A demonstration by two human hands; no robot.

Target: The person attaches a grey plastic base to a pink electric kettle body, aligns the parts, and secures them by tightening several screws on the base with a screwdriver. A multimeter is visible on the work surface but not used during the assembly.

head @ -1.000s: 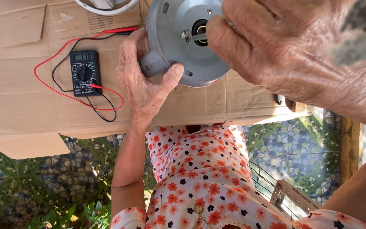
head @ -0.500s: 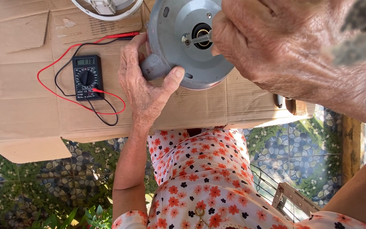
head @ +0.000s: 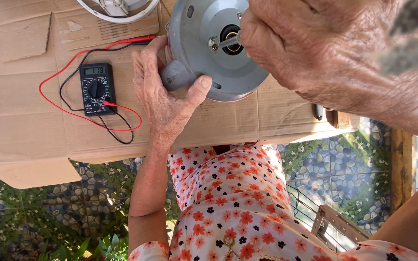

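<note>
Left hand (head: 163, 99) wrapped on rim of grey round motor housing (head: 209, 58), thumb under the edge, propping it tilted so the open centre faces up. Right hand (head: 310, 46) pinched on thin metal shaft (head: 226, 42) at the hub, grip narrow, closed on it. Housing at far centre, resting on the cardboard sheet (head: 20, 125) covering the counter. Black multimeter (head: 96, 88) left of the hand, flat, red and black leads (head: 81, 116) looped beside. White ring (head: 117, 10) at far edge. Pebble-pattern tile floor (head: 359, 164) below, outdoors, sunlit.
</note>
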